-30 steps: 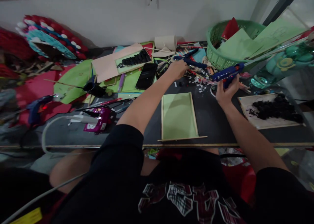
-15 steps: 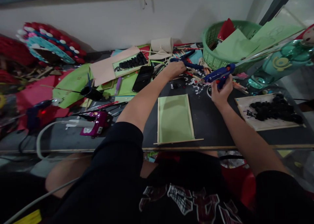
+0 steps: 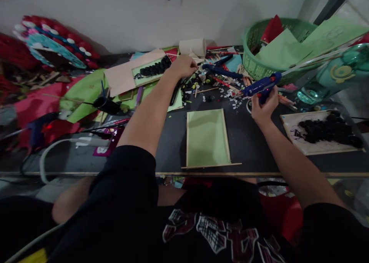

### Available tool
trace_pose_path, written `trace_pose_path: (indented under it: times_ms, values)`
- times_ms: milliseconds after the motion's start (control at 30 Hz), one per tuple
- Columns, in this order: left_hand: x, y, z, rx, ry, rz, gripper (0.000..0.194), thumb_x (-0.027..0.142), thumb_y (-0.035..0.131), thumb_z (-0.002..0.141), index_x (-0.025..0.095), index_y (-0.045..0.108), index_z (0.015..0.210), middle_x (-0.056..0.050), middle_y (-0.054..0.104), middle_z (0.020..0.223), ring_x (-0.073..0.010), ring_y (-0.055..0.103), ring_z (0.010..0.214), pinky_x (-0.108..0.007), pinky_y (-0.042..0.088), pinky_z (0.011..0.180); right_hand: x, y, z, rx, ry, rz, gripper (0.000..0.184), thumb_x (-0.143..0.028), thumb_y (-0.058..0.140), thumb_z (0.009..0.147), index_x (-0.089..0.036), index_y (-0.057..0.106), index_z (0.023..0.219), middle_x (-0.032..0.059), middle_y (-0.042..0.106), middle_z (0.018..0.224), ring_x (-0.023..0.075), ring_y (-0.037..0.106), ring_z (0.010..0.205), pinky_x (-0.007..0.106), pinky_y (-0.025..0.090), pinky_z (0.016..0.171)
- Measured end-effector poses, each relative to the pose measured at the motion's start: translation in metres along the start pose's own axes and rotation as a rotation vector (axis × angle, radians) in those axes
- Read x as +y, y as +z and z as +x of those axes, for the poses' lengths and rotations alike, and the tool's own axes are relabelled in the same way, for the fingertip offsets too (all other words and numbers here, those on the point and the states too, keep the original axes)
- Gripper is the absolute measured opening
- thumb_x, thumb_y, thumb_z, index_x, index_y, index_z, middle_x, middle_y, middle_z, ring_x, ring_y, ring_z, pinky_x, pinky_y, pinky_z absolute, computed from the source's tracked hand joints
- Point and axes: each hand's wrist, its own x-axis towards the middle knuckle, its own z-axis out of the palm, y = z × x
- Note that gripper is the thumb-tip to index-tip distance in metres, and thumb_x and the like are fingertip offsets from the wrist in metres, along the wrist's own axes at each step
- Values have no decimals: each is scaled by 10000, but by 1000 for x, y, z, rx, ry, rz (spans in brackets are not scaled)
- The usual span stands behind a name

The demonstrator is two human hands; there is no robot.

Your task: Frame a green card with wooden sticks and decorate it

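Sheet (image 3: 206, 136), one, green, lies flat on the dark table (image 3: 250, 155), between the left forearm (image 3: 148, 117) and the right forearm (image 3: 294, 159). Three sticks (image 3: 226, 140) show along it, at the left, right and near edges; the near one juts past both corners.

The right hand (image 3: 263, 105) has its fingers wrapped round one blue glue gun (image 3: 262, 85), beyond the sheet and to its right, nozzle toward the left. The left hand (image 3: 184, 66) is over the clutter at the back, fingers bent and drawn together; whether they pinch anything, I cannot tell. Near it are one roll (image 3: 191, 47), one pair of pliers (image 3: 225, 71) and one phone (image 3: 175, 93), mostly hidden by the left forearm.

Two panels carry black lumps, too crowded to count: one panel (image 3: 294, 120) beside the right forearm, the other panel (image 3: 152, 79) left of the left hand. A second gun (image 3: 37, 132), with a red light, is at the far left. One basket (image 3: 253, 65) stands at the back right, one bottle (image 3: 340, 72) near it. One black cup (image 3: 108, 106) sits tilted left of the left forearm.
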Motion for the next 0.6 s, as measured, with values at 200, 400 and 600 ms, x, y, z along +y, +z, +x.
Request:
trace_pose_path:
  times_ms: [200,400,600]
  values:
    - [-23,-6,2,199,-310,-20,371,146,459,1023,193,568,1374,-25,659,1351,-109,502,984,-299,389,920,2,-1,-1,-36,-14,24,858,-792,512,821,-148,444,1384,202,590,1220,346,638,1169,582,503,1024]
    - [-45,0,21,89,-297,55,451,125,572,970,160,514,1416,-76,625,1369,-117,481,976,-320,391,896,-9,-6,1,-118,62,58,847,-777,565,782,-148,480,1343,192,623,1191,361,622,1195,576,486,1051]
    - [-49,22,47,74,-240,90,489,96,587,991,97,416,1449,-39,562,1435,-92,413,1053,-292,341,966,-21,-9,2,-146,115,17,813,-739,528,804,-153,454,1363,200,628,1182,357,647,1131,548,521,991]
